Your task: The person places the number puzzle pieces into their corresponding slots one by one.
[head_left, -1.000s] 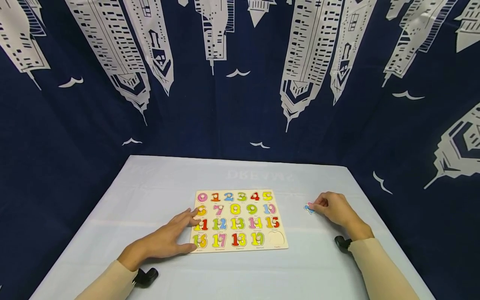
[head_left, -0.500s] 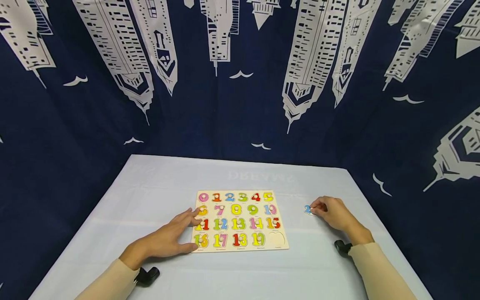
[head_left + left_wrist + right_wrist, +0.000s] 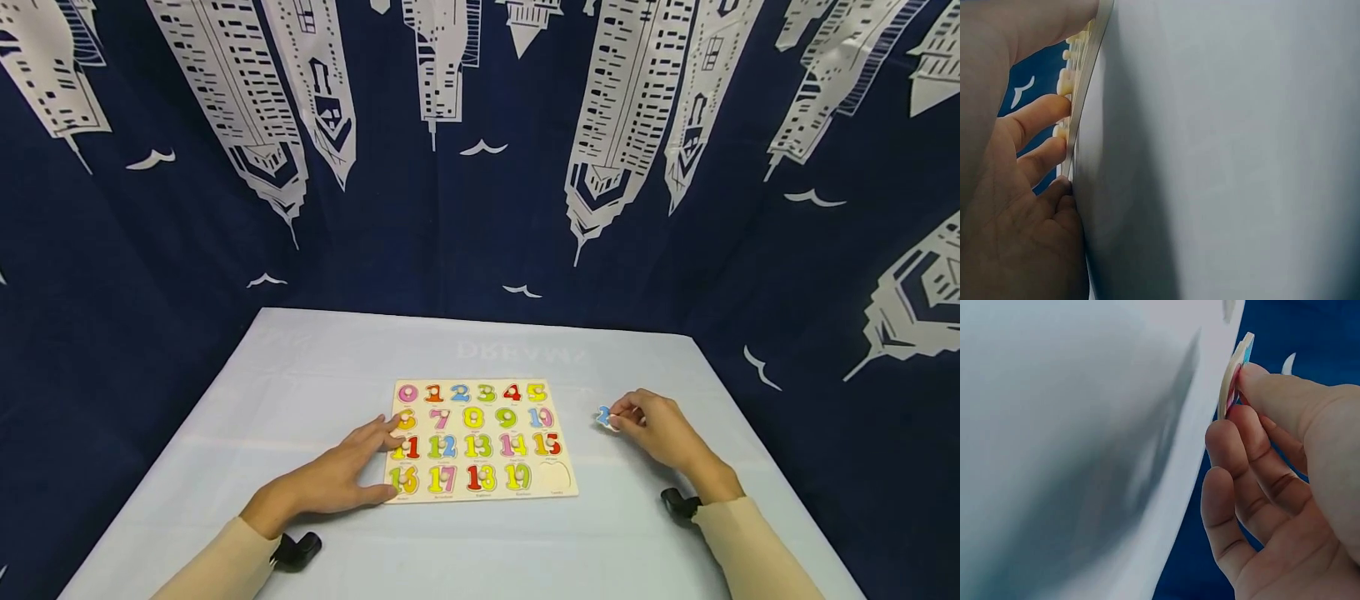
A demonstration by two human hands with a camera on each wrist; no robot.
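Note:
A wooden number puzzle board [image 3: 480,442] lies on the table, with knobbed number pieces in its slots and a bare recess at the lower right corner. My left hand [image 3: 337,471] rests at the board's left edge, its spread fingertips touching it; in the left wrist view, the fingers [image 3: 1041,119] reach the board's edge [image 3: 1088,81]. To the right of the board, my right hand [image 3: 663,429] pinches a number puzzle piece [image 3: 603,417] showing a blue 2. In the right wrist view, the piece [image 3: 1230,381] is edge-on between thumb and fingers, raised off the table, with some pink-red visible.
The table [image 3: 465,550] has a white cover. A dark blue curtain [image 3: 405,250] with white building prints hangs behind and at the sides. Black wrist devices [image 3: 296,552] sit under both sleeves.
My right hand draws back a little, then moves left toward the board with the piece, whose blue 2 has turned into view. My left hand stays on the board.

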